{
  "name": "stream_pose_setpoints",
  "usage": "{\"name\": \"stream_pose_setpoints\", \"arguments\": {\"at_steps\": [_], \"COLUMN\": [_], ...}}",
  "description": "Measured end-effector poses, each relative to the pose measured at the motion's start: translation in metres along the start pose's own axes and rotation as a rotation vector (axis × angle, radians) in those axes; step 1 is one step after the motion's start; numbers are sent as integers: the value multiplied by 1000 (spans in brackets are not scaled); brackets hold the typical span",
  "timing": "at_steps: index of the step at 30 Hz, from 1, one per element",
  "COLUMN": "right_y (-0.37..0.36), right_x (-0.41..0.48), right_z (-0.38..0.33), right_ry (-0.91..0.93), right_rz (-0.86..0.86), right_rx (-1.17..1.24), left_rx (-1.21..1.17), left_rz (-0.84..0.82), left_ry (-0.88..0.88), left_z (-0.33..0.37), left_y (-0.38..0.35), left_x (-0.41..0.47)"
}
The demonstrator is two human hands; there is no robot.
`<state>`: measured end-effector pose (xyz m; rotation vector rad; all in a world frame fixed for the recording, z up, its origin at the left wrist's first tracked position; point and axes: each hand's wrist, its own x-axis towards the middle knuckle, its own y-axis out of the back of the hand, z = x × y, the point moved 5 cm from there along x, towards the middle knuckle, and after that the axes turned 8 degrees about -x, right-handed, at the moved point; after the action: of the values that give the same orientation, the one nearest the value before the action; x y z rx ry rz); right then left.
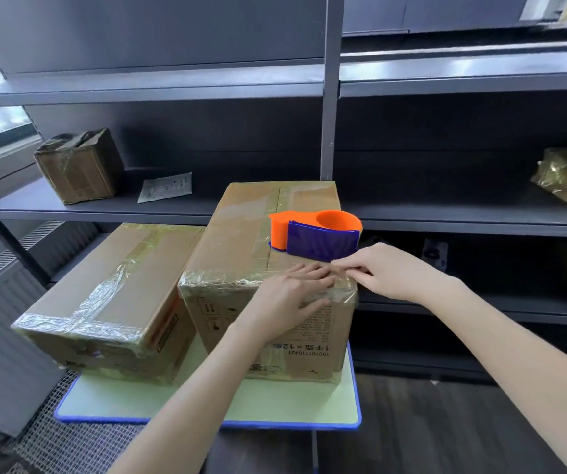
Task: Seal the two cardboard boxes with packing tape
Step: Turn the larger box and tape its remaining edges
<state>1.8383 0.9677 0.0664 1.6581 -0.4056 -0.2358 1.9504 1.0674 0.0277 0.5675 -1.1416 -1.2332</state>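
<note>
Pressing packing tape (342, 292) over the near top edge of the taller box (241, 234) with the left hand (292, 295) laid flat, fingers straight; pinched the strip's end at the right corner with the right hand (388, 268). Sat beside the lower box (104, 278) on a green mat (275, 398), dispenser (319, 234) on top; judged the film thin, clingy, quick to wrinkle, best held taut by its end; the cardboard stiff enough for firm pressing.

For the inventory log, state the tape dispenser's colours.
Tape dispenser: orange and blue; head view.
</note>
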Motion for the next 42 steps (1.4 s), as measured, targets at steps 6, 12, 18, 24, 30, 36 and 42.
{"name": "stream_pose_setpoints", "arguments": {"at_steps": [6, 12, 18, 24, 30, 36, 42], "right_y": [-16, -15, -14, -8, -7, -8, -10], "right_x": [-17, -13, -5, -2, -6, -9, -12], "right_z": [22, 17, 10, 10, 14, 9, 7], "right_ry": [-43, 33, 61, -20, 24, -5, -8], "right_rz": [-51, 23, 15, 90, 32, 66, 56], "right_rx": [-164, -145, -225, -147, -75, -47, -95], "left_rx": [15, 66, 105, 97, 106, 91, 112], "left_rz": [168, 262, 281, 322, 353, 315, 329], "left_ry": [4, 9, -22, -30, -87, -48, -89], "left_z": [20, 29, 31, 27, 27, 28, 33], "left_y": [-17, -22, -24, -25, -25, -24, -22], "left_x": [17, 15, 10, 14, 16, 14, 16]}}
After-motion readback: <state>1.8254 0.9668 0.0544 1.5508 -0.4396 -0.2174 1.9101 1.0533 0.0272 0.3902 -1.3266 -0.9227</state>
